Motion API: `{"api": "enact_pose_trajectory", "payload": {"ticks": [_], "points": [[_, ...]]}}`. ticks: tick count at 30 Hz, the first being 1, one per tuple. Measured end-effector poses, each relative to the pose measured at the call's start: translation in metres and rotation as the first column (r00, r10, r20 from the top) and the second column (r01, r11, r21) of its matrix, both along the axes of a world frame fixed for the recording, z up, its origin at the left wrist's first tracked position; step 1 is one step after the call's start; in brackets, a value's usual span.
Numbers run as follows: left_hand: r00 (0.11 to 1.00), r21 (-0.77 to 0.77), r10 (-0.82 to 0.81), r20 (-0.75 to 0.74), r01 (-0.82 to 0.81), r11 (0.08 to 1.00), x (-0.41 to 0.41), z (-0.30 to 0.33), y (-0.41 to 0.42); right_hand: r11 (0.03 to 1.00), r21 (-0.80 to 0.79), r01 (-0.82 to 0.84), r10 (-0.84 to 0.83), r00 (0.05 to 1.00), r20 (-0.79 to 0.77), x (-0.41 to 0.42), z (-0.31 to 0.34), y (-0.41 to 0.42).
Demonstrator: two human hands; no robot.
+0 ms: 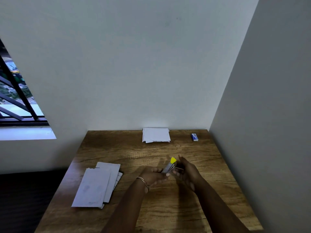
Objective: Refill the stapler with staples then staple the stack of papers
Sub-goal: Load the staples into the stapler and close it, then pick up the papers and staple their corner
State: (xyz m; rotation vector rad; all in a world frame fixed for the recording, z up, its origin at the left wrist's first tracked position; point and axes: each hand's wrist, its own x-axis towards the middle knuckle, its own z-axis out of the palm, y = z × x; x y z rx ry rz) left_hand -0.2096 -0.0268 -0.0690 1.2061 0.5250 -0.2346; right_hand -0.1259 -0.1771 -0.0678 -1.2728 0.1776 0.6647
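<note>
A small stapler [169,165] with a yellow tip and a silver body is held just above the middle of the wooden table [168,207]. My left hand [154,175] grips its lower end from the left. My right hand [186,172] is curled around its right side, where thin metal parts stick out. A small blue-and-white staple box [194,137] lies at the far right of the table. One stack of white papers [156,135] lies at the far edge by the wall. A second, fanned stack of papers [99,184] lies at the near left.
The table stands in a corner, with a wall behind and another along its right side. A barred window [18,98] is at the left. The floor left of the table is dark.
</note>
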Motion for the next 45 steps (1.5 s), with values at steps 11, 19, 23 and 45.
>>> {"api": "enact_pose_trajectory", "payload": {"ticks": [11,19,23,45], "points": [[0.998,0.163,0.054,-0.012,-0.052,0.985,0.001,0.003,-0.006,0.995,0.097,-0.003,-0.007,0.995,0.102,-0.005,-0.002,-0.005],[0.998,0.652,0.007,0.056,-0.042,0.757,0.003,-0.012,0.005,0.961,-0.131,-0.242,0.266,0.94,0.215,-0.01,0.004,-0.011],[0.991,0.804,-0.128,-0.034,0.103,0.586,-0.005,-0.026,0.015,0.815,-0.443,-0.374,0.525,0.799,0.293,-0.017,-0.003,-0.011],[0.784,0.875,0.603,0.146,-0.387,0.291,-0.11,-0.011,0.145,0.549,-0.755,-0.359,0.816,0.424,0.393,-0.082,0.002,0.161]]}}
